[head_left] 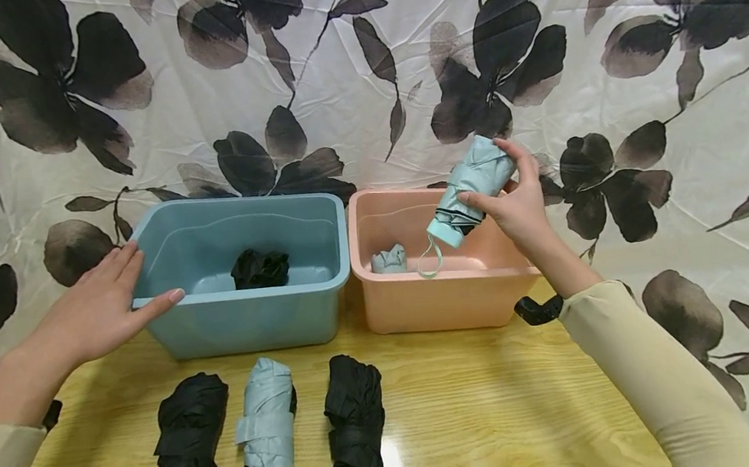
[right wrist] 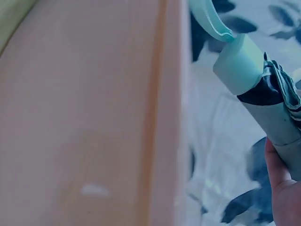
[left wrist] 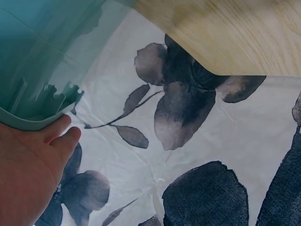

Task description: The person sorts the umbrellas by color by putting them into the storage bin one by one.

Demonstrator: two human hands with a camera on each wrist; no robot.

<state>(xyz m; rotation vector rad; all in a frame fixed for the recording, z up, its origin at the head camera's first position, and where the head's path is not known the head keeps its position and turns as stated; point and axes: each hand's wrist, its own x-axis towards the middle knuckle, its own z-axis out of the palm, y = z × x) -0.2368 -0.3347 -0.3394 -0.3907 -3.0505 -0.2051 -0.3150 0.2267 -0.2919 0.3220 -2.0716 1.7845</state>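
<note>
At 2 o'clock, the right hand [head_left: 520, 205] grips a light-blue umbrella [head_left: 475, 176] above the pink bin [head_left: 441, 303]; at 9, the left hand [head_left: 97, 311], fingers straight, touches the blue bin's rim [head_left: 249, 293]. The counter [head_left: 505, 403] offers room at 5 o'clock.

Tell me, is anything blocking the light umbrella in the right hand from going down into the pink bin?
Nothing visible blocks it: the light umbrella, held in the right hand, is above the open pink bin. A pale bundle, likely another umbrella, lies toward its left end, seemingly leaving room alongside.
</note>
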